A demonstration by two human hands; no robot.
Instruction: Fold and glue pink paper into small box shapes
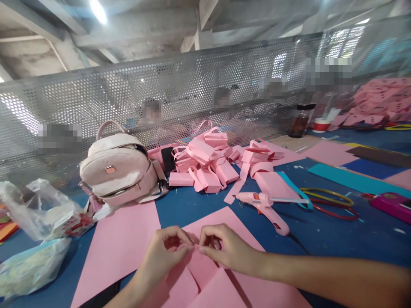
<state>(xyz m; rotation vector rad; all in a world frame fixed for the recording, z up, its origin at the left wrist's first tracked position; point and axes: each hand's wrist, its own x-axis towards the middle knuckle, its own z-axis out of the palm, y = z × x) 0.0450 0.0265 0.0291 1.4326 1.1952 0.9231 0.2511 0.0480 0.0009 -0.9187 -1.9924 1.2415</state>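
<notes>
Between both hands is a folded piece of pink paper point(201, 266), creased into panels like a small box. My left hand point(168, 248) pinches its upper edge between thumb and forefinger. Close beside it, almost touching, my right hand point(223, 248) pinches the same edge. Under the hands lies a flat pink sheet point(237, 229), with another pink sheet point(125, 235) to its left. A pink glue gun point(265, 205) with a clear glue stick rests on its side beyond my right hand. The lower part of the folded paper runs out of view.
Pink paper bags point(208, 158) are heaped by a perforated metal screen point(192, 77). A pale backpack point(118, 167) stands left of them. Scissors point(330, 203), a magenta tool point(393, 206), a dark jar point(302, 120) and plastic bags point(35, 265) lie around. People sit behind the screen.
</notes>
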